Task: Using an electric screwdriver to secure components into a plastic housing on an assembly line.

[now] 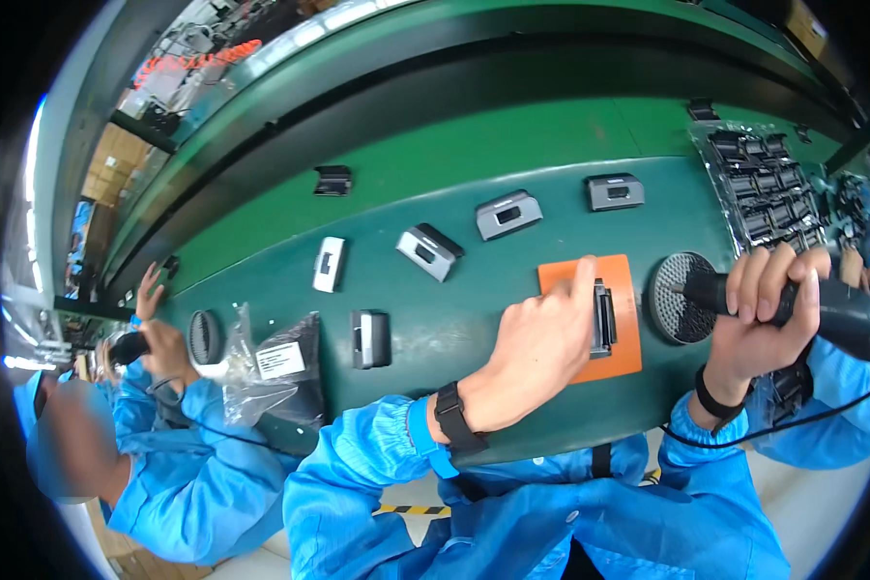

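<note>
My left hand (541, 333) rests over an orange mat (621, 365), its index finger stretched along a black plastic part (604, 319). The fingers are curled against the part's left side; the thumb is hidden. In my right hand (768, 300) is a black corded electric screwdriver (841, 319), fingers wrapped round its body. Its tip points left, over a round dark dish with a dotted surface (684, 324) just right of the mat.
Several grey-and-black housings (509, 215) lie across the green table (435, 358). A clear tray of black parts (764, 184) stands at far right. On the left are a plastic bag (285, 367) and another round dish (204, 336), beside a co-worker in blue (193, 483). A cable (744, 440) hangs by my right wrist.
</note>
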`<state>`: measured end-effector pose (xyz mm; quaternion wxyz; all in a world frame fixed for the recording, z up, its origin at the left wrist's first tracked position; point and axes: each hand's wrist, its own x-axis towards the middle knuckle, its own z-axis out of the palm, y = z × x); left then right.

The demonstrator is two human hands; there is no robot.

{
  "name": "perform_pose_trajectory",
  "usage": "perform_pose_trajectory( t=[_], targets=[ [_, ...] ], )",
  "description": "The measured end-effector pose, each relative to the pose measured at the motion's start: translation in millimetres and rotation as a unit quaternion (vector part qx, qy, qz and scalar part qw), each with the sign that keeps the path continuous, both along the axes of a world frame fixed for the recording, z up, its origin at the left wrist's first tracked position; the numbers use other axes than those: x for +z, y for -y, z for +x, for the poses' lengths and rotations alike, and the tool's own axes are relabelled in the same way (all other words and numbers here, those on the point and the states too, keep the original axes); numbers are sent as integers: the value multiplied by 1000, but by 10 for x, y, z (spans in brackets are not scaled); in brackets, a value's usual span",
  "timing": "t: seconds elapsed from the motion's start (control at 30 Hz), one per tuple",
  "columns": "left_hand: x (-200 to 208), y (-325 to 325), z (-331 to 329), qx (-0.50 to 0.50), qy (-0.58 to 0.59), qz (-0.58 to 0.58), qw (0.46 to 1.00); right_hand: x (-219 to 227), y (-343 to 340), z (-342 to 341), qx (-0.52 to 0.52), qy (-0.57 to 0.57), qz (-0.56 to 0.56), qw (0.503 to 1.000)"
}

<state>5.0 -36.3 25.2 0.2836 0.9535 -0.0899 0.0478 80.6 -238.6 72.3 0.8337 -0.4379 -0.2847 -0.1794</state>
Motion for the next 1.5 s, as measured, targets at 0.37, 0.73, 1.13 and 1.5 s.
perform_pose_trajectory(
  t=[0.37, 0.73, 1.13, 1.5],
  targets=[
    [348, -1279, 1838, 58, 155, 86, 983, 23, 45, -59, -11, 11, 18, 1000],
    [183, -1457, 1826, 79, -32, -33, 996, -94, 201, -244, -8, 13, 1, 1000],
    [56, -1097, 1263, -47, -230, -34, 971, -168, 224, -325, 42, 34, -20, 998],
    [407, -576, 754, -308, 6, -8, 951, -95, 357, -383, 22, 10, -52, 998]
  ],
)
